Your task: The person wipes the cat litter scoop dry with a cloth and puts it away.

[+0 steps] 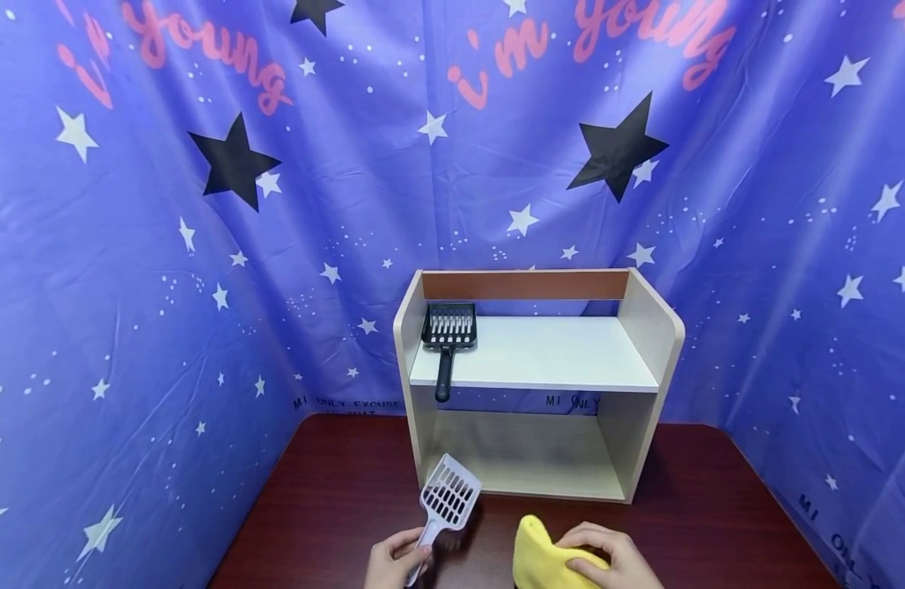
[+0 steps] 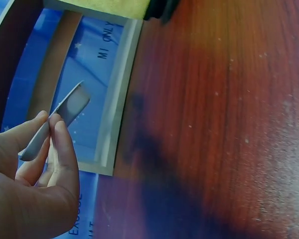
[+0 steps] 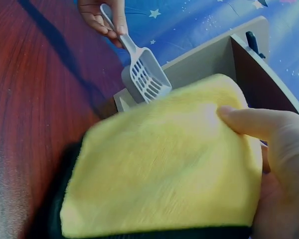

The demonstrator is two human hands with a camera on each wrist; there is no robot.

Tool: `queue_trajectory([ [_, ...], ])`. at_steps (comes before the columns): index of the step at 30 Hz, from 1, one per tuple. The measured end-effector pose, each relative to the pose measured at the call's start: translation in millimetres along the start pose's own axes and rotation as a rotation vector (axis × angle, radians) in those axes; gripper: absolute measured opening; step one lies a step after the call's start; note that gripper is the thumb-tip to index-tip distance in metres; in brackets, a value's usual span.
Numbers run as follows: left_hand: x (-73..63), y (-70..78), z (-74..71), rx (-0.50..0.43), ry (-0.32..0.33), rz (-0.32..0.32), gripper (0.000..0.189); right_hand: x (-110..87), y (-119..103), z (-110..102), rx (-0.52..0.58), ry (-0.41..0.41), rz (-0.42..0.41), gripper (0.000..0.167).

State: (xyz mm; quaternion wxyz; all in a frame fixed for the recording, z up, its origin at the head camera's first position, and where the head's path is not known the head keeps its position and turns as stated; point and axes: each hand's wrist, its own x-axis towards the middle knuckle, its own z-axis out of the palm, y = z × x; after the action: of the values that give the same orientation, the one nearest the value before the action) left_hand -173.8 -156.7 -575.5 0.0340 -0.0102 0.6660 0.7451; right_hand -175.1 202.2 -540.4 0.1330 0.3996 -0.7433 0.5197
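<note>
My left hand (image 1: 395,561) pinches the handle of a pale grey slotted litter scoop (image 1: 432,530), its head tipped up and away over the table. The left wrist view shows thumb and fingers of the left hand (image 2: 50,179) on the scoop (image 2: 74,103), which appears nearly edge-on. In my right hand (image 1: 619,558) is a yellow cloth (image 1: 539,558), gripped at one side. From the right wrist the cloth (image 3: 159,174) spreads wide and has a dark edge, with the thumb of the right hand (image 3: 281,137) on top; behind it the scoop's slotted head (image 3: 154,69) partly shows.
A two-tier wooden shelf (image 1: 556,352) stands at the back of the dark red table (image 1: 335,491). On its upper board, at the left, lies a black litter scoop (image 1: 445,370), handle jutting over the front edge. A blue starry curtain (image 1: 349,245) hangs around the table.
</note>
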Motion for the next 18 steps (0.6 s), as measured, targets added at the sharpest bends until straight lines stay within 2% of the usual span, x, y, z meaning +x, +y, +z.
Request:
queue_trajectory([
  [4, 1.1, 7.5, 5.2, 0.017, -0.018, 0.001, 0.046, 7.6, 1.9, 0.9, -0.034, -0.057, -0.113, 0.034],
  [7, 0.0, 14.8, 10.0, 0.029, -0.028, 0.003, 0.042, 14.8, -1.6, 3.4, -0.095, -0.039, -0.123, 0.035],
  [9, -0.5, 18.3, 12.6, 0.030, -0.040, 0.010, 0.039, 20.5, -6.8, 4.9, -0.140, -0.026, -0.091, 0.034],
  [14, -1.7, 23.3, 20.7, 0.009, -0.056, -0.008, 0.035, 35.2, -22.1, 6.5, -0.206, -0.019, 0.063, 0.023],
  [18, -3.0, 27.2, 28.9, -0.013, -0.050, -0.034, 0.034, 44.9, -25.5, 10.1, -0.301, 0.025, 0.113, 0.018],
])
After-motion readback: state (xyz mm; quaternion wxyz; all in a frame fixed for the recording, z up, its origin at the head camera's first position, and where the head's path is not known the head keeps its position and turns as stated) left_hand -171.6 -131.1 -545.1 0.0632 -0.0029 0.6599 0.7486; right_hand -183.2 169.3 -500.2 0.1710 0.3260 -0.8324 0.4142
